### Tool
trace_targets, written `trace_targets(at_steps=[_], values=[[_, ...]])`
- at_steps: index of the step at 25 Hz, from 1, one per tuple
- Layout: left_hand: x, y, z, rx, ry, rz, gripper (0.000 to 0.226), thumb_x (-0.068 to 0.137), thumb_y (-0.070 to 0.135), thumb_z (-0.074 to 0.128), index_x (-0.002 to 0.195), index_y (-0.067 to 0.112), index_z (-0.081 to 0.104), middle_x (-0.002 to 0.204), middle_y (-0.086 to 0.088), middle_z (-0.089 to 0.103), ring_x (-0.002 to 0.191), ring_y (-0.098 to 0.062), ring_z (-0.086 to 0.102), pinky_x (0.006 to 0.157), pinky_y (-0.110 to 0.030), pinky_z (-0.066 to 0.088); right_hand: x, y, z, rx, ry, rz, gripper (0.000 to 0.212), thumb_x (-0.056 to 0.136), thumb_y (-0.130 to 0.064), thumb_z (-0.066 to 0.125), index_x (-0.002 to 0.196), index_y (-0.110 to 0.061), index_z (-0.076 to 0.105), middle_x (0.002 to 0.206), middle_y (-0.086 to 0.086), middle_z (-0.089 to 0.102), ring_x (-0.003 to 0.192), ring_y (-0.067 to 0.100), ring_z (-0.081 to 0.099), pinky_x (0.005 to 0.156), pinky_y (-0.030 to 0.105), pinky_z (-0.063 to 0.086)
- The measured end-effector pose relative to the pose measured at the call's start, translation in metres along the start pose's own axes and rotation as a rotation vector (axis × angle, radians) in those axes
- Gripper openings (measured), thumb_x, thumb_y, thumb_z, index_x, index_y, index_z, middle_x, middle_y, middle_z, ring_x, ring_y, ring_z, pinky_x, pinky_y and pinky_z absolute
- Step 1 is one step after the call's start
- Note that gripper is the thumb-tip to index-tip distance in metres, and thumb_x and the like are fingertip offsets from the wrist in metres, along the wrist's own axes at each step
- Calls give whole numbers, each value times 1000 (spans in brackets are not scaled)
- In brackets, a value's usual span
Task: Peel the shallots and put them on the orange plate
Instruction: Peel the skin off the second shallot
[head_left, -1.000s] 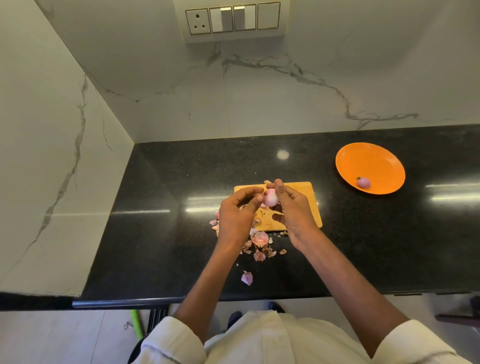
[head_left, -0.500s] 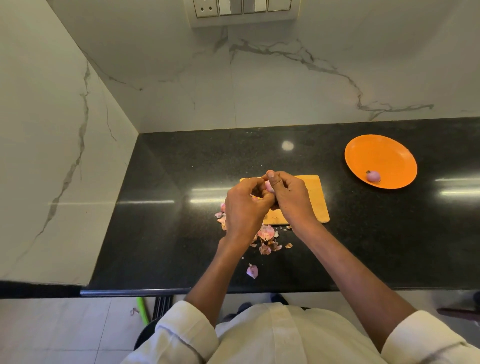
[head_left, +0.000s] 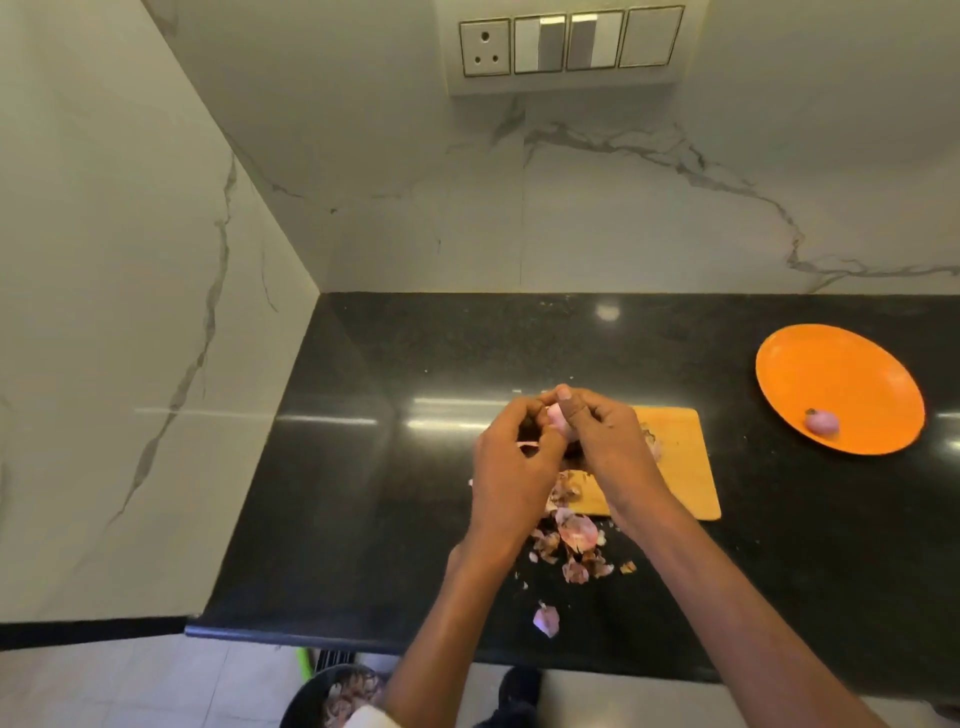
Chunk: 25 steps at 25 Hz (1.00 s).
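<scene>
Two bare forearms reached up from the near edge of the black counter (head_left: 363, 519). Nearest lay a lone pink peel scrap (head_left: 546, 620), then a scatter of shallot skins (head_left: 574, 540) just before the wooden cutting board (head_left: 680, 467). Above the board's left end, the left hand (head_left: 511, 473) and right hand (head_left: 610, 447) met, their fingers curled round a pale pink shallot (head_left: 558, 418), the right thumb pressed on top of it. A thin strip of skin stuck out between the left fingers. Farther right, well apart, the orange plate (head_left: 831, 374) held one peeled shallot (head_left: 822, 421) near its front rim. Beyond stood the marble wall with a switch panel (head_left: 569, 44).
</scene>
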<state>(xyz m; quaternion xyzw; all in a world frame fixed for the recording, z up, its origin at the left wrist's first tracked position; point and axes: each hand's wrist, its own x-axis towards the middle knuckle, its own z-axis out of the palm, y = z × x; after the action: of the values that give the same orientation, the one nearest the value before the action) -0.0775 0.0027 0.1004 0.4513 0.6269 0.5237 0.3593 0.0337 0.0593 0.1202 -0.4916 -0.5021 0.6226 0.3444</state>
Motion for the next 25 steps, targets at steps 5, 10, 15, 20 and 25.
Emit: trace_targets(at_steps=[5,10,15,20,25], values=[[7,0,-13,-54,107,3,10,104,9,68,110,16,72,98,1,77,96,-20,77,86,-45,66,15,-4,8,144,-100,38,28,109,-29,55,113,-13,78,102,11,80,95,25,79,72,33,63],[24,8,30,-87,52,-61,21,102,1,67,107,19,77,99,-1,78,98,-23,77,87,-48,66,21,2,-33,251,8,52,25,106,-24,58,115,-12,77,109,12,79,105,28,77,86,45,64],[52,22,90,29,39,38,30,98,-4,64,95,24,73,91,7,71,88,-13,68,73,-28,58,30,-12,-87,321,55,56,27,110,-18,50,122,-8,73,113,16,78,107,28,76,86,39,65],[49,26,121,71,66,7,32,92,-9,54,92,19,69,89,0,68,82,-11,62,67,-27,52,31,-12,-107,374,60,120,26,110,-17,52,124,-11,74,117,17,77,110,28,76,86,38,64],[36,18,140,2,150,-185,24,100,-3,51,90,12,66,91,-8,69,84,-15,63,72,-35,55,26,-1,-117,317,54,280,24,108,-27,58,119,-20,78,117,11,77,108,27,73,86,41,59]])
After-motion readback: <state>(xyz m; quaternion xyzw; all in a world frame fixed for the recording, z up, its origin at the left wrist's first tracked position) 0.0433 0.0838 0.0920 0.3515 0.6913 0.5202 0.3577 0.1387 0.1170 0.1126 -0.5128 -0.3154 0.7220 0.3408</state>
